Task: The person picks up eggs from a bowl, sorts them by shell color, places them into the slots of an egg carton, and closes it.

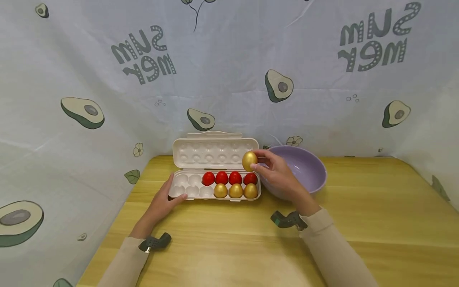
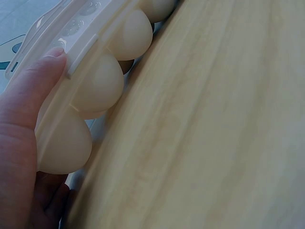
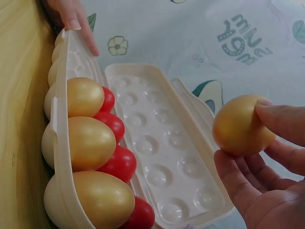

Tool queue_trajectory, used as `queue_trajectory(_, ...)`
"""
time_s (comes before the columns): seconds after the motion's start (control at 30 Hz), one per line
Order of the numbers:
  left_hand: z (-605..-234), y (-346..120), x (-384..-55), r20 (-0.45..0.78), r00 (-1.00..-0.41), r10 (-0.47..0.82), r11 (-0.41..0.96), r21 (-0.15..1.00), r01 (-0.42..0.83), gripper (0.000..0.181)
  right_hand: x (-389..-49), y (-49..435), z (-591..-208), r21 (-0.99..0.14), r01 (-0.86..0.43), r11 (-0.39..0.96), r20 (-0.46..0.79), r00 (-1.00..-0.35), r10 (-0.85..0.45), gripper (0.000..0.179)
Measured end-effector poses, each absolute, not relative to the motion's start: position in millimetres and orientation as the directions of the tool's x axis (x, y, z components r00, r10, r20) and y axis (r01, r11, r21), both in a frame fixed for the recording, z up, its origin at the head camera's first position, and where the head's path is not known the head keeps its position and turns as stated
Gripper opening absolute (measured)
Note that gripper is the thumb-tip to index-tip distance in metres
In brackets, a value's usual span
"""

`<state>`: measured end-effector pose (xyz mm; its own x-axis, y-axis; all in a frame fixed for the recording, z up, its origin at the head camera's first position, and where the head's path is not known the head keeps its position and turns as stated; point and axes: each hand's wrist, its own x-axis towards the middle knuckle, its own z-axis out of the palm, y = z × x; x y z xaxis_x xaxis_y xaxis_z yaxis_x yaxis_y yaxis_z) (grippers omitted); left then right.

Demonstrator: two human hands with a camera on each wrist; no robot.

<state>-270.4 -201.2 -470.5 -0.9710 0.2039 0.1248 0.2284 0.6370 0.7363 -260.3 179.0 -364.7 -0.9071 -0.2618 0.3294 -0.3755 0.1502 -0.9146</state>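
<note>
A white plastic egg carton (image 1: 191, 195) lies with its lid (image 1: 215, 153) raised at the back. Several red eggs (image 1: 221, 177) fill the right part of its back row, and three gold eggs (image 1: 235, 191) sit at the right of the front row. The cups at the left end hold nothing. My left hand (image 1: 161, 201) grips that end, thumb (image 2: 35, 88) over the front rim and fingers partly hidden below. Above the carton's right end, my right hand (image 1: 277, 171) pinches another gold egg (image 3: 244, 125) between thumb and fingers, apart from the carton.
Just right of the carton stands a purple bowl (image 1: 308, 167), partly behind the right hand. The wooden table (image 1: 222, 239) ends at a hanging white cloth (image 1: 229, 79) printed with avocados. Each wrist carries a small dark camera mount (image 1: 155, 242).
</note>
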Motion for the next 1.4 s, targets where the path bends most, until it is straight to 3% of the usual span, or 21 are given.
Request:
queue_trajectory(0.13,-471.3,-200.8,-272.7,0.123,-0.968,0.218,0.636,0.734,0.237,0.101,-261.4,173.3,-366.0,-0.925,-0.350,0.147,0.303,-0.914,-0.269,0.043)
queue_trajectory(0.6,-471.6,-200.6,-273.2,0.126,-0.970,0.209,0.631,0.740,0.232,0.100,-276.0,131.7,-371.3,-0.894,-0.435,0.108,0.367,-0.848,-0.381,0.039)
queue_trajectory(1.4,-471.5,-202.2,-271.1,0.128,-0.970,0.204,0.625,0.746,0.230,0.100,-283.8,82.2,-397.3,-0.911,-0.383,0.152,0.316,-0.886,-0.340,0.038)
